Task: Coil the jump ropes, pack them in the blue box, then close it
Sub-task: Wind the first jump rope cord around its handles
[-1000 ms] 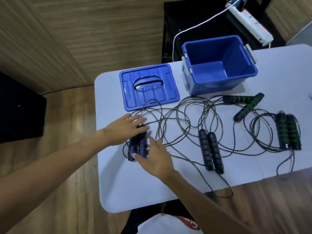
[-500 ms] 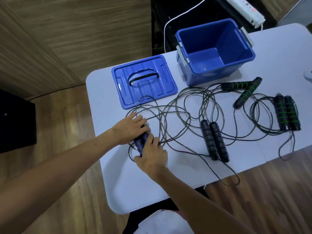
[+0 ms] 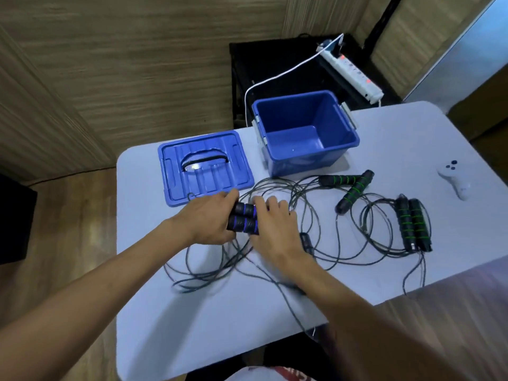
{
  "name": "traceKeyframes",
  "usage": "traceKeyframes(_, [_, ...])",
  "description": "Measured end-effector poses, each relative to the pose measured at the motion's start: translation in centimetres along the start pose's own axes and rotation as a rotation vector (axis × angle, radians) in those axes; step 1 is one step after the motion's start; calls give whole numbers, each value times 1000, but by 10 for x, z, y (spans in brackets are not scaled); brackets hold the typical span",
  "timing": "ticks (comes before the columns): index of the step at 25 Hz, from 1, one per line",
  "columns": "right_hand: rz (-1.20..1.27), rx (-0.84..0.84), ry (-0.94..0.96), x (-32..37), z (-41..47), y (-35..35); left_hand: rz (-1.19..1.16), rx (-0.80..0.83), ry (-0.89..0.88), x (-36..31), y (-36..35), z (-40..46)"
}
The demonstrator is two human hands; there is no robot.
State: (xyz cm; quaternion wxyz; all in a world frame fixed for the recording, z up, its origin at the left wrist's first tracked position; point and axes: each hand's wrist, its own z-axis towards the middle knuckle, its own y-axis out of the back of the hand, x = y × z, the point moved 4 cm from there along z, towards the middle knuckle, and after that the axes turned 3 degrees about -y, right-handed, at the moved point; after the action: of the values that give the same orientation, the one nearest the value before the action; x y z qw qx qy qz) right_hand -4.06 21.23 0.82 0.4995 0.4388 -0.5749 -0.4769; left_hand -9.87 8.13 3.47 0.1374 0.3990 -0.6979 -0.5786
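Note:
My left hand point(image 3: 206, 219) and my right hand point(image 3: 272, 224) both grip a pair of black handles with purple rings point(image 3: 243, 218), held side by side and lifted a little above the table's middle. Their dark cord point(image 3: 209, 270) trails in loose loops below my hands. The open blue box point(image 3: 305, 133) stands at the back, nothing inside it. Its blue lid point(image 3: 204, 167) lies flat to the left of it. Two crossed handles with green rings point(image 3: 350, 188) lie right of centre. Another green-ringed pair point(image 3: 412, 225) lies further right. A plain black handle point(image 3: 305, 242) peeks from behind my right wrist.
The white table point(image 3: 384, 138) has a rounded front edge near my body. A white game controller point(image 3: 455, 178) lies at the right edge. Behind the box, a white power strip point(image 3: 351, 68) with a cable rests on a black stand. Wood floor lies to the left.
Both hands have closed round the purple-ringed handles and lifted them up from the table toward the lid. The cord now trails below them. The camera view has shifted.

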Motion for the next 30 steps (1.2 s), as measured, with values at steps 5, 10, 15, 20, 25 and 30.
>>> traceKeyframes(5, [7,-146,264,-91,55,71,-75,-141,98,-62,51,50])
traceKeyframes(10, [21,-256,389,-172,106,152,-83,-285,156,-127,116,123])
traceKeyframes(15, [14,-345,501,-209,143,224,32,-424,242,-159,188,154])
traceKeyframes(20, [11,-470,579,-200,155,290,168,-516,262,-179,260,141])
traceKeyframes(25, [-21,-521,580,-173,161,355,198,-538,312,-178,325,121])
traceKeyframes(30, [-18,-383,597,-137,175,389,113,-473,332,-152,360,108])
